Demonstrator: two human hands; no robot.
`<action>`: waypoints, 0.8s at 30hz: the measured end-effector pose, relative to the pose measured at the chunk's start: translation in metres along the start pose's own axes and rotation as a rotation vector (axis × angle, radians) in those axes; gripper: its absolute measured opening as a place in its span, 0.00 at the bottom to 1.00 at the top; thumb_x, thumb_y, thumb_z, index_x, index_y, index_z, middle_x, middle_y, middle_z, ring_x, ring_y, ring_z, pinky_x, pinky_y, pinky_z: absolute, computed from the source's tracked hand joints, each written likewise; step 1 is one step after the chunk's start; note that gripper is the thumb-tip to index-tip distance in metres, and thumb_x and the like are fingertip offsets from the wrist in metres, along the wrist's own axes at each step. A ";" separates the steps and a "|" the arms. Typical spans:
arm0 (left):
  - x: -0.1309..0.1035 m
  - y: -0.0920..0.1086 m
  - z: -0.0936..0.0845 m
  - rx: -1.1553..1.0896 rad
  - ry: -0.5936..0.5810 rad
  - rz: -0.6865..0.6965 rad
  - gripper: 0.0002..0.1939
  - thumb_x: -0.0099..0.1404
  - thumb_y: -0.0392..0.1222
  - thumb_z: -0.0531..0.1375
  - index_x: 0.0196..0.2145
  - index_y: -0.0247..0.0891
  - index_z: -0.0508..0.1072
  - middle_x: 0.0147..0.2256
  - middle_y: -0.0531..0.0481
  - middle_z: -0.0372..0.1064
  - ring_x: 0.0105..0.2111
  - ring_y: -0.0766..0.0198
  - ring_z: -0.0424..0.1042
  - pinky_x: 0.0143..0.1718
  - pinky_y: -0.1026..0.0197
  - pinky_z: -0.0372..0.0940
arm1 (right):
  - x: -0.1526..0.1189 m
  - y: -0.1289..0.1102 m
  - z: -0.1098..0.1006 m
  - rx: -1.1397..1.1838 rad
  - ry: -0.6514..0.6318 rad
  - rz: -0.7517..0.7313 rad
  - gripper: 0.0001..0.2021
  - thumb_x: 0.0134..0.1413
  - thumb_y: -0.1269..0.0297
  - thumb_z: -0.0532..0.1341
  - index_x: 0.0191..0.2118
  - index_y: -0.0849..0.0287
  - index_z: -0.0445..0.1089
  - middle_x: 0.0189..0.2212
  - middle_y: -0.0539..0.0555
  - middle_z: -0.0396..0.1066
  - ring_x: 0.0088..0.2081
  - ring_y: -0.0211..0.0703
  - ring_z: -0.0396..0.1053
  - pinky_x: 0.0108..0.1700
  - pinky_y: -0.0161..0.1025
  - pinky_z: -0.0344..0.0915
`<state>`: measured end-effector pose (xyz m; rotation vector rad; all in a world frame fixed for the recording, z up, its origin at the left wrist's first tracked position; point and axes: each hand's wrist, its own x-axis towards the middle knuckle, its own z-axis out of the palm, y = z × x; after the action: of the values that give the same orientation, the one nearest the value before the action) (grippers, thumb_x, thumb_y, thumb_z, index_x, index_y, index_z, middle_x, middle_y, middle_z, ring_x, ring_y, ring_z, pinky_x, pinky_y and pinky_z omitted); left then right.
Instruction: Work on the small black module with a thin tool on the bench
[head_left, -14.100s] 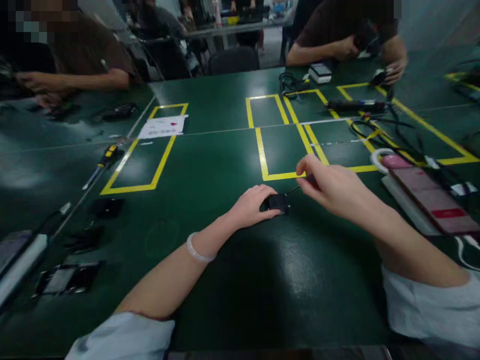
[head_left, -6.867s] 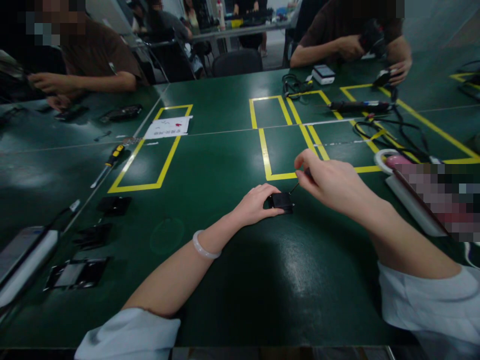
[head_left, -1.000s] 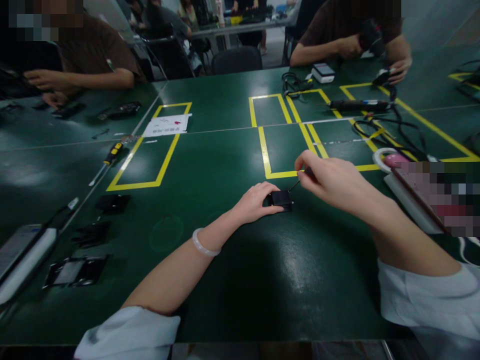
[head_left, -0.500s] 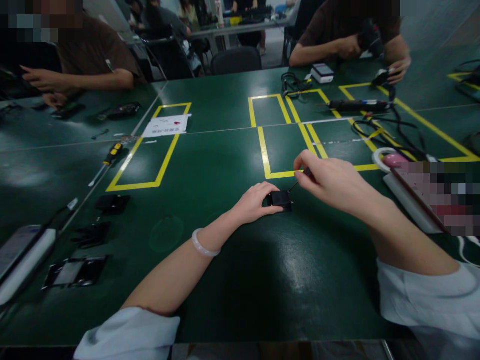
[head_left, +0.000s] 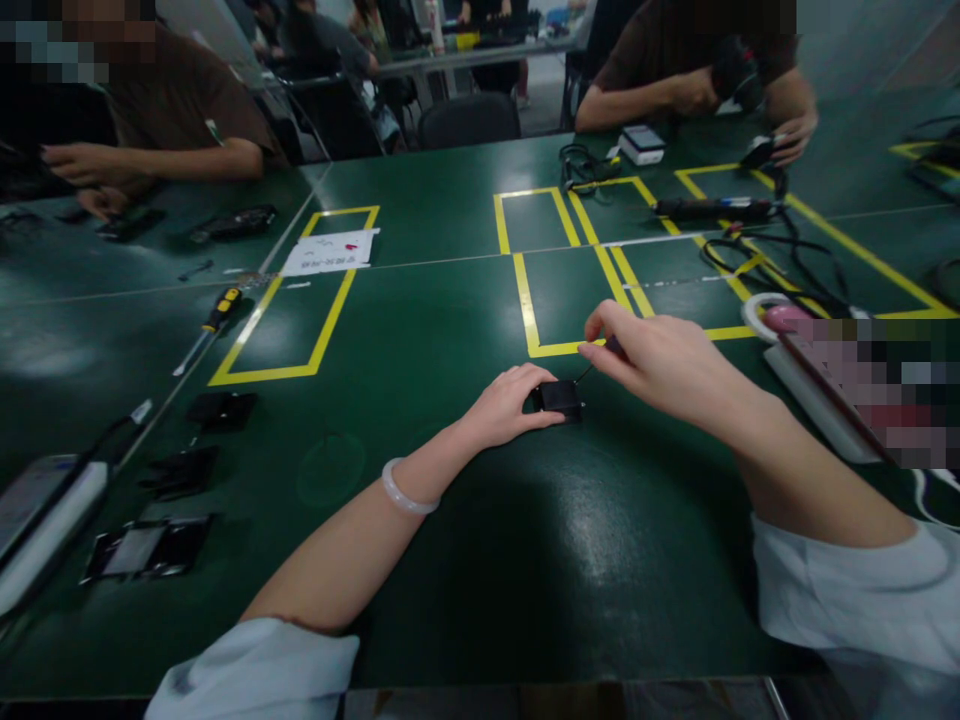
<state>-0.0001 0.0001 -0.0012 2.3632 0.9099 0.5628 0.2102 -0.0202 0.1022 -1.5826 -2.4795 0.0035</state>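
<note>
A small black boxy part (head_left: 561, 399) lies on the green table near its middle. My left hand (head_left: 511, 402) is closed on its left end, thumb along the near side and fingers along the far side. My right hand (head_left: 643, 350) pinches a thin-shafted dark tool (head_left: 614, 346), most of its grip hidden by the fingers. The tool's shaft slants down to the far right corner of the black part. Whether the tip sits in a screw is too small to tell.
On the left are several black parts (head_left: 178, 470), a yellow-black screwdriver (head_left: 223, 309) and a white device (head_left: 56, 530). Labelled paper (head_left: 330, 252) lies beyond. At right are a tape roll (head_left: 761, 312), a tablet-like device (head_left: 832, 390) and cables (head_left: 806, 260). Two people sit opposite.
The whole view has shifted very slightly. Both hands keep the same hold on the black part and the tool, with no clear movement between them.
</note>
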 end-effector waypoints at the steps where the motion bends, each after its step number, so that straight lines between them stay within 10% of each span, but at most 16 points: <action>1: 0.000 0.000 0.000 0.001 -0.002 -0.001 0.22 0.63 0.54 0.61 0.50 0.39 0.67 0.46 0.44 0.68 0.47 0.54 0.67 0.48 0.54 0.62 | 0.000 0.000 0.000 -0.007 0.001 0.001 0.13 0.63 0.55 0.48 0.44 0.57 0.63 0.28 0.53 0.74 0.28 0.45 0.69 0.27 0.37 0.49; 24: 0.000 -0.001 0.000 -0.001 -0.010 -0.006 0.22 0.63 0.55 0.60 0.49 0.39 0.67 0.46 0.45 0.68 0.47 0.54 0.67 0.48 0.54 0.62 | 0.000 0.001 0.001 -0.024 -0.010 0.014 0.12 0.64 0.57 0.47 0.44 0.56 0.64 0.27 0.53 0.74 0.27 0.44 0.69 0.27 0.37 0.49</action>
<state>-0.0004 0.0009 -0.0014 2.3592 0.9122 0.5488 0.2112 -0.0193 0.1009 -1.6132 -2.4852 -0.0156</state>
